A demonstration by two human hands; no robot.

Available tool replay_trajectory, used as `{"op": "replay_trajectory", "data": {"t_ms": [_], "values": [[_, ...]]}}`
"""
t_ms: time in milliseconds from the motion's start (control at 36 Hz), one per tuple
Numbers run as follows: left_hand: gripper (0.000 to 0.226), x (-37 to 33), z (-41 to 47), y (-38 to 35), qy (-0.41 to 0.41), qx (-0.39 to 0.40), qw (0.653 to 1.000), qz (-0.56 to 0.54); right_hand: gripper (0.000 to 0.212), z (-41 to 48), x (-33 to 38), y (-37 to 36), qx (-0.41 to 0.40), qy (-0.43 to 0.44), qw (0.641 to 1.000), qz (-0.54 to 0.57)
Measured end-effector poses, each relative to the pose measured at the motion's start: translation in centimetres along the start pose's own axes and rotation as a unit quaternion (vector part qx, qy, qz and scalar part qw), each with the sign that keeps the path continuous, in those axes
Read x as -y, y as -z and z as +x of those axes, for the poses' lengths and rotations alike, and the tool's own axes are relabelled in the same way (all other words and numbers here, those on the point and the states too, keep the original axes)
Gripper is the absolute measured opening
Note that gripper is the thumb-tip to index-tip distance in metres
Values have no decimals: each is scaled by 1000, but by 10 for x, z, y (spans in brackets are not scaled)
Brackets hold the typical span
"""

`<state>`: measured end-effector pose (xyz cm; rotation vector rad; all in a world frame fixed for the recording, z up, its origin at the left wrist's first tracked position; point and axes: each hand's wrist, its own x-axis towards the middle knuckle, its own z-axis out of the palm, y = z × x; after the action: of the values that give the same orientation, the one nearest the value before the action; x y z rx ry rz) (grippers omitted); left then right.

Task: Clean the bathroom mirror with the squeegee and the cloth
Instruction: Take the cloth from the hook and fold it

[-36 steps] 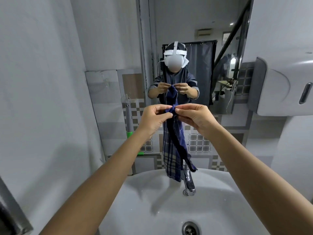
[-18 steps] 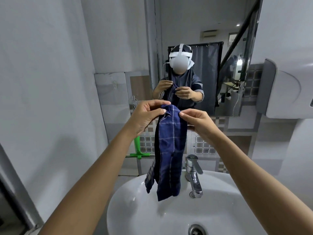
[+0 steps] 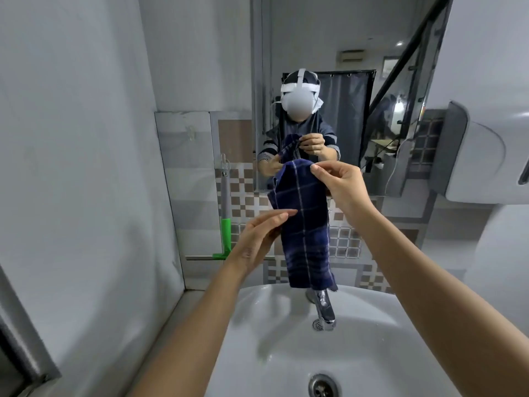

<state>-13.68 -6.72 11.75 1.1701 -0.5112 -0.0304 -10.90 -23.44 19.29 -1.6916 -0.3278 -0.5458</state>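
Hanging over the sink, the cloth is pinched at its top corner by the right hand: thumb and forefinger closed on the fabric, other fingers curled loosely. The left hand is held mostly open, fingers straight and together, fingertips laid against the cloth's left edge about halfway down; no firm grasp is seen there, only contact.

The cloth is dark blue with thin pale check lines, folded lengthwise into a narrow strip, soft and slightly rumpled. Its lower end is seen just above the tap, partly covering the tap's base.

The squeegee is hung upright on the tiled wall left of the hands, well apart from them: grey shaft, bright green plastic lower section, blade at the bottom partly hidden behind the left hand.

The mirror is mounted on the wall behind the cloth; the hands and cloth are reflected in it. No contact between cloth and glass is seen.

The sink is white glazed ceramic, rounded, with a metal drain. The tap is polished chrome. A grey plastic dispenser is fixed at right.
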Motion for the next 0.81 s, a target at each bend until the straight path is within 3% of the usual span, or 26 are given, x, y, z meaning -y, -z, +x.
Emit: {"op": "replay_trajectory", "data": {"t_ms": [111,361,611,722,806], "values": [[19,2,8,-11,17,12,998,51,12,1,-4,7,-14,5,999,-29],[20,-13,28,-17,-53,-10,982,182,9,-10,-11,30,-3,43,998,-36],[27,-22,45,-22,-63,-91,981,161,49,-36,-32,28,51,57,997,-18],[25,-27,48,-24,-56,-74,987,135,49,-44,-37,21,104,50,993,-26],[24,-32,48,-26,-46,-34,991,122,42,-46,-34,15,125,29,990,52]]}}
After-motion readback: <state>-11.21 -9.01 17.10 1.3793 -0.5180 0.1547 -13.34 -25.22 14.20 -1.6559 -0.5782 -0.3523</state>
